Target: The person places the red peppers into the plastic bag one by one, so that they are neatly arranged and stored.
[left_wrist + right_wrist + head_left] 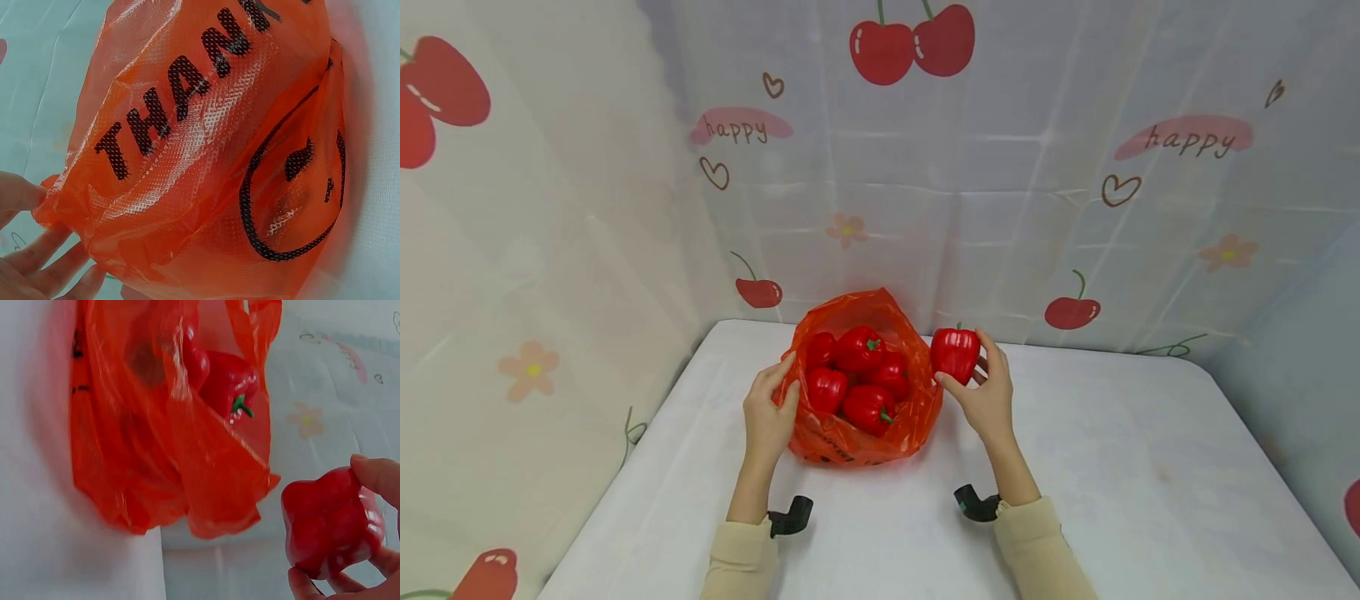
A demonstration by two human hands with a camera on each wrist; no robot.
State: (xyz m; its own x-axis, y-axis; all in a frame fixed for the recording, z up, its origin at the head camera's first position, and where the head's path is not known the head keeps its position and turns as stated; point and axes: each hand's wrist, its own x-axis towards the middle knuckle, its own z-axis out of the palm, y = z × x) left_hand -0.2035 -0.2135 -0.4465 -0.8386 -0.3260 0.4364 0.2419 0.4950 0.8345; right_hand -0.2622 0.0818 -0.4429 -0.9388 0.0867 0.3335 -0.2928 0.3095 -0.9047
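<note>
An orange-red plastic bag (850, 450) with black print stands on the table, its mouth open upward. Several red bell peppers (869, 408) with green stems lie inside it. My left hand (767, 412) pinches the bag's left rim between thumb and fingers; the left wrist view shows the bag's printed side (187, 125) filling most of the picture. Off the bag's right rim, my right hand (988, 392) grips another red bell pepper (956, 354) between thumb and fingertips. In the right wrist view this held pepper (331, 522) appears beside the bag (219, 481), apart from it.
A white-covered table (1112, 467) extends to both sides of the bag. Behind it hangs a pale curtain (955, 167) printed with cherries, hearts and flowers, with similar sheets left and right. Each wrist carries a black camera mount (792, 517).
</note>
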